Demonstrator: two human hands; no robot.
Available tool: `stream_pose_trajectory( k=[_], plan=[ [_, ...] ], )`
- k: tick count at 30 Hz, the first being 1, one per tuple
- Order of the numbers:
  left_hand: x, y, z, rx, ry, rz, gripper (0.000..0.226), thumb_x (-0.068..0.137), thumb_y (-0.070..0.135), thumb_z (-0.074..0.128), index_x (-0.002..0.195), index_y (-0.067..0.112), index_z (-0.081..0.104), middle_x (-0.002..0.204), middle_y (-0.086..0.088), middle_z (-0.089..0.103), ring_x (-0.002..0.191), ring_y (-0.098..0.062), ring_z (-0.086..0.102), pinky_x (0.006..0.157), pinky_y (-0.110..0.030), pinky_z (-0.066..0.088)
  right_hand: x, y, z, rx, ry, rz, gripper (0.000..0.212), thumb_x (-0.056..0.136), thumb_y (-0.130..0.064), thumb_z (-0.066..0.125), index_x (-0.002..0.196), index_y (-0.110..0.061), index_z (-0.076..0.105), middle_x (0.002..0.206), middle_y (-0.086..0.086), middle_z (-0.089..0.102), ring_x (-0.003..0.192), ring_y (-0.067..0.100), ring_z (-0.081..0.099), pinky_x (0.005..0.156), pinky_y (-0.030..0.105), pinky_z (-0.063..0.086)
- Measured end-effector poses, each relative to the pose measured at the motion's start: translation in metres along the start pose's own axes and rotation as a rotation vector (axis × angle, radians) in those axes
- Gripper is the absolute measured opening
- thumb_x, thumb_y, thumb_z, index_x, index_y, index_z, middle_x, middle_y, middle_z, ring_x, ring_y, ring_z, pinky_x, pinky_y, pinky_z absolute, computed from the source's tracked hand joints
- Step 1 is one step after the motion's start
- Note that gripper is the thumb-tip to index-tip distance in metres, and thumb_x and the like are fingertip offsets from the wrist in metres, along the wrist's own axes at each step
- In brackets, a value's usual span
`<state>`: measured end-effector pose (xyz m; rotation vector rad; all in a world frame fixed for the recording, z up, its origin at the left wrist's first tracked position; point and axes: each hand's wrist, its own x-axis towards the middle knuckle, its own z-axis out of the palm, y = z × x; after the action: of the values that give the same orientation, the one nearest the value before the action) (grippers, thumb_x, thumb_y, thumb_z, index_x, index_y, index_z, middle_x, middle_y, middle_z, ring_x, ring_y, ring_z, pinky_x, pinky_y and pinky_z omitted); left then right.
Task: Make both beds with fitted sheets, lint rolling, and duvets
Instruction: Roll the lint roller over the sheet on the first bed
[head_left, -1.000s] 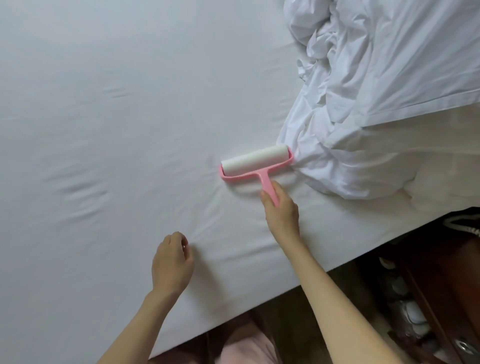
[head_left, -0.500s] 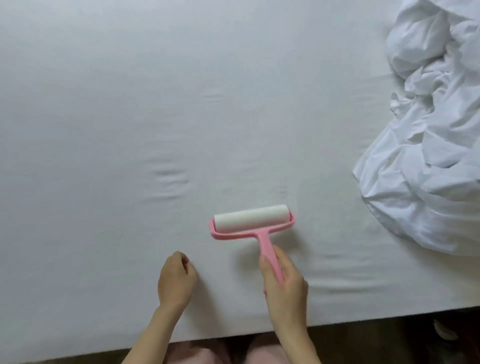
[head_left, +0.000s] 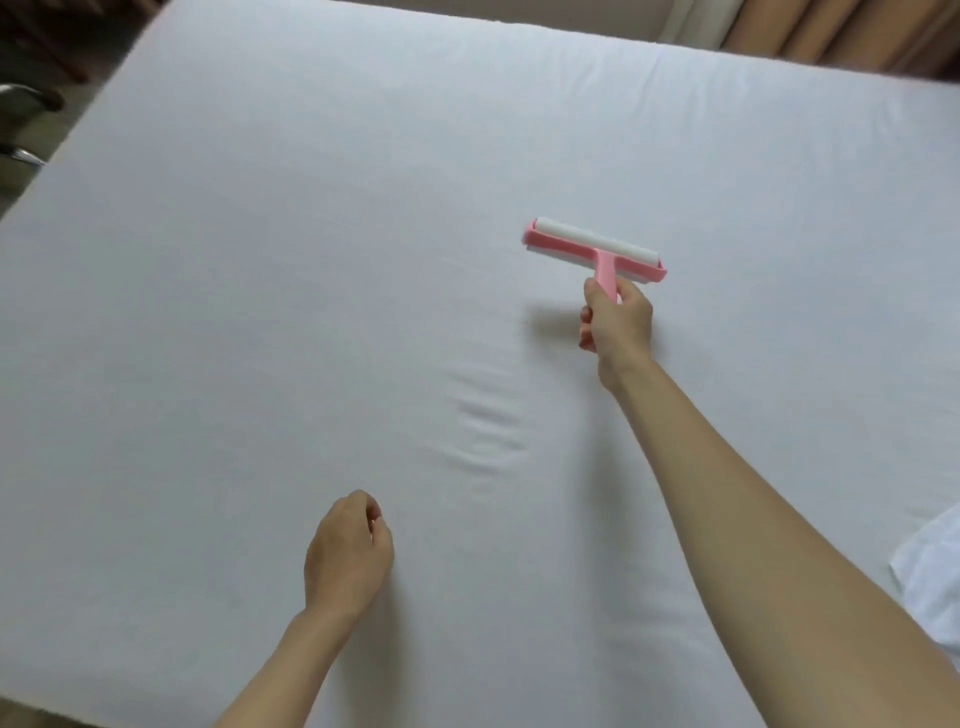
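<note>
A white fitted sheet (head_left: 311, 260) covers the whole bed, with a patch of small wrinkles near its middle. My right hand (head_left: 615, 325) grips the handle of a pink lint roller (head_left: 595, 249), arm stretched far out over the mattress; the white roll lies across the sheet right of centre. My left hand (head_left: 345, 553) rests on the sheet near the front edge, its fingers curled under and holding nothing. A corner of the bunched white duvet (head_left: 930, 582) shows at the right edge.
Beige curtains (head_left: 852, 31) hang beyond the far side of the bed. A dark chair with a metal frame (head_left: 23, 124) stands off the bed's far left corner. The bed's near edge runs along the lower left.
My right hand has pushed the lint roller well away from the near edge toward the far side. The view has shifted left, so the duvet has slid almost out of sight.
</note>
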<state>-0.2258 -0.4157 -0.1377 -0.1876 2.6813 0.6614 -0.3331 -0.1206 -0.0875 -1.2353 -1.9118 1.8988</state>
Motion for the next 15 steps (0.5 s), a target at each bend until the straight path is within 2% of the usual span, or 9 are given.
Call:
stream_pose_trajectory(
  k=[4,8,11,15],
  plan=[
    [0.020,-0.006,0.000,-0.046,0.046,-0.019,0.013,0.088,0.006,0.048,0.078,0.014,0.050,0.078,0.003,0.054,0.069,-0.014,0.052,0.058,-0.028,0.042,0.055,-0.018,0.040,0.032,-0.070,0.078,0.022,0.101,-0.019,0.039,0.122,-0.018,0.047,0.069,0.002,0.045,0.048,0.011,0.041,0.043,0.019,0.043],
    [0.029,-0.016,0.010,-0.053,0.015,-0.042,0.011,0.088,0.006,0.046,0.079,0.012,0.050,0.079,0.002,0.053,0.070,-0.017,0.052,0.060,-0.032,0.044,0.071,-0.002,0.068,-0.022,-0.090,0.219,0.019,0.101,-0.024,0.029,0.108,-0.019,0.046,0.067,0.004,0.042,0.047,0.014,0.039,0.041,0.016,0.038],
    [0.022,-0.024,0.018,-0.050,-0.032,-0.061,0.010,0.088,0.007,0.046,0.080,0.012,0.050,0.079,0.000,0.053,0.072,-0.020,0.052,0.062,-0.036,0.045,0.039,0.028,0.070,-0.091,-0.058,0.219,0.019,0.097,-0.015,0.029,0.103,-0.018,0.047,0.065,0.005,0.039,0.047,0.016,0.034,0.041,0.017,0.032],
    [0.008,-0.035,0.020,-0.042,-0.069,-0.060,0.011,0.088,0.006,0.046,0.080,0.011,0.050,0.079,0.000,0.053,0.072,-0.021,0.052,0.063,-0.039,0.048,-0.064,0.088,0.045,-0.060,-0.103,0.183,0.031,0.098,-0.011,0.035,0.123,-0.021,0.049,0.061,0.003,0.034,0.043,0.012,0.032,0.035,0.017,0.027]
  ],
)
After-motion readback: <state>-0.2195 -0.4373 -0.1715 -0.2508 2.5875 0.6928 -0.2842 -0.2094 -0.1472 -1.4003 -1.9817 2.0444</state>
